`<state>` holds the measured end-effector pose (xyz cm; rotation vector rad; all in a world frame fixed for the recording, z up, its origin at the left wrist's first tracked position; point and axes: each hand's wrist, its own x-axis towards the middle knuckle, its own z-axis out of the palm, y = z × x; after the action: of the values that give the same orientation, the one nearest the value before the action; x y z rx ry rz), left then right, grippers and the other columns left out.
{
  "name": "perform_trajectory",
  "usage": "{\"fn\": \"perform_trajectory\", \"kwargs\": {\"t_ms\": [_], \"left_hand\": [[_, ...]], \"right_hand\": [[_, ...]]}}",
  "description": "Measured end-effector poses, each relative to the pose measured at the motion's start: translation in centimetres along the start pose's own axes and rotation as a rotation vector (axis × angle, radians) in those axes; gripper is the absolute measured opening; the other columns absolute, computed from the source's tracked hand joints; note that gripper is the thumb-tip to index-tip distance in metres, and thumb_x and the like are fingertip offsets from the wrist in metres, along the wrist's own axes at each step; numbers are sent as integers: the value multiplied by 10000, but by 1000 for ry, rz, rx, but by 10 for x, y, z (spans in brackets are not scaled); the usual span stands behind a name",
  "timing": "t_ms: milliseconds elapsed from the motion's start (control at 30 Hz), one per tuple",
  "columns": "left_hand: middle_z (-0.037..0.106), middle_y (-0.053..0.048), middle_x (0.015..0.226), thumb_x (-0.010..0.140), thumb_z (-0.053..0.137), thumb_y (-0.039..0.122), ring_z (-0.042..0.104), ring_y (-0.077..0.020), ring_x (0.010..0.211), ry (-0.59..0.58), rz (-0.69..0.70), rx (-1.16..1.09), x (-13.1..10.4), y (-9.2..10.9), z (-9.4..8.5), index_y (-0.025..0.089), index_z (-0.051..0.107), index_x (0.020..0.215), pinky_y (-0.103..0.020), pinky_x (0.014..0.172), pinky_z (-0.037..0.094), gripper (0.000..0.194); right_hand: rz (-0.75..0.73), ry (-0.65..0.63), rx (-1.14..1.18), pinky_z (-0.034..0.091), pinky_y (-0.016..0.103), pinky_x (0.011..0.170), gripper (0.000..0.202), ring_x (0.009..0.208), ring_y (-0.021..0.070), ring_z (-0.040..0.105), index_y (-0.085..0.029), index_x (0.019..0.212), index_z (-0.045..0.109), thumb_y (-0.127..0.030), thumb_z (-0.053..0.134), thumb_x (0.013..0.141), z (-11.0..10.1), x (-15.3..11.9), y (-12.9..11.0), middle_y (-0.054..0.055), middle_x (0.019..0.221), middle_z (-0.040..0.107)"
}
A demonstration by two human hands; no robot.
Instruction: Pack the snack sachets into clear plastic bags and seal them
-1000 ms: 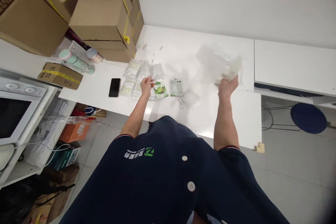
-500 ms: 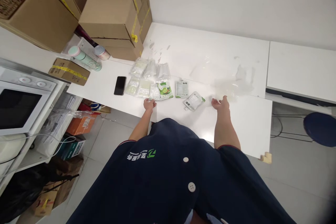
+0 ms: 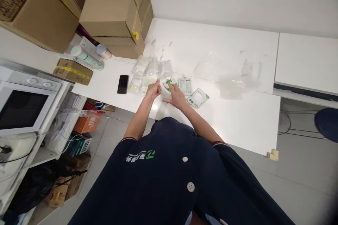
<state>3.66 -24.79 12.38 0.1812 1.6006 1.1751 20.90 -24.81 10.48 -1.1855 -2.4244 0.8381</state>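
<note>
I wore a dark navy shirt [image 3: 148, 190] with short sleeves [image 3: 232, 160], their ends edged in thin red-and-white trim [image 3: 220, 143]. Round white buttons [image 3: 190, 187] dotted its front; a green emblem [image 3: 150, 154] sat beside white lettering [image 3: 135, 157].

A phone [image 3: 123, 84] lies on the surface [image 3: 237, 116], packets [image 3: 136, 83] just right of it, pouches [image 3: 198, 98] farther right, bags [image 3: 231, 88] farther still, boxes [image 3: 107, 8] stacked behind it and a microwave [image 3: 21, 103] to its left.

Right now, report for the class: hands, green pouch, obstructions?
Left hand curled, grip unclear; right hand open, fingers spread. Green pouch between them, partly covered. White pouch close beside right hand; no obvious obstruction.
</note>
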Motion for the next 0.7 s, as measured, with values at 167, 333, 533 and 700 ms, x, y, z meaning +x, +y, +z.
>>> {"fn": "perform_trajectory", "kwargs": {"t_ms": [167, 333, 533, 700], "left_hand": [[447, 34, 505, 741, 660, 631, 437, -63, 426, -39, -15, -138, -13, -23, -18, 164, 520, 679, -198, 441, 367, 491], [542, 23, 638, 802, 699, 434, 582, -111, 525, 273, -155, -126, -3, -72, -78, 156, 530, 1032, -252, 557, 497, 399], [531, 32, 583, 839, 663, 258, 569, -84, 527, 407, -96, -124, 44, -75, -126, 142, 533, 854, -227, 592, 516, 174], [509, 18, 491, 802, 686, 301, 498, -86, 428, 254, 46, 110, 44, -42, -128, 163, 494, 609, -214, 450, 420, 305]], "right_hand": [[60, -18, -162, 428, 306, 756, 333, 923, 211, 594, -242, 1186, 592, -354, 356, 980, -5, 12, -7, 72, 1097, 639], [161, 330, 9, 424, 359, 880, 338, 1051, 231, 560, -197, 1071, 636, -338, 347, 964, -31, 31, 14, 112, 1114, 647], [271, 517, 91, 459, 344, 810, 408, 856, 200, 598, -172, 1127, 599, -393, 289, 980, -57, 41, -2, 79, 903, 654], [235, 192, -108, 458, 343, 787, 399, 840, 224, 604, -239, 1293, 547, -289, 364, 943, -46, 45, -27, 72, 907, 639]]}}
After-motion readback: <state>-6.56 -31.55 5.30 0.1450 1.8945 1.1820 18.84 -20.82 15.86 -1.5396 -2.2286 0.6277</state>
